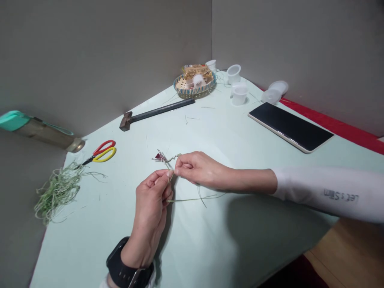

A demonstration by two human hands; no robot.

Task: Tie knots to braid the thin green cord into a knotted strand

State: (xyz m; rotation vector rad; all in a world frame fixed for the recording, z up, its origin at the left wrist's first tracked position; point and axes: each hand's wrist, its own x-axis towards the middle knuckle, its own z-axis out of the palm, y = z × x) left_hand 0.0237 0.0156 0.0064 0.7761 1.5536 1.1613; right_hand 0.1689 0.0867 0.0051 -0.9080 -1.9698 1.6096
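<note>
My left hand (154, 191) and my right hand (200, 170) meet above the table, fingertips almost touching. Both are closed in a pinch on thin green grass-like strands (189, 199), whose loose ends trail to the right below my right hand. Just beyond the fingertips is a small piece with a dark red part (159, 157) and pale, spiky strands around it. A short twisted or braided length (174, 157) runs from it toward my right hand. The exact crossing of strands between the fingers is too small to make out. A black watch is on my left wrist.
At left lie a tangle of green strands (61, 192), scissors (102, 152) with red and yellow handles, and a bottle (45, 132). Farther back are a hammer (159, 111), a woven basket (179, 89), white plastic cups (239, 96) and lids (271, 96). A phone (289, 126) lies right.
</note>
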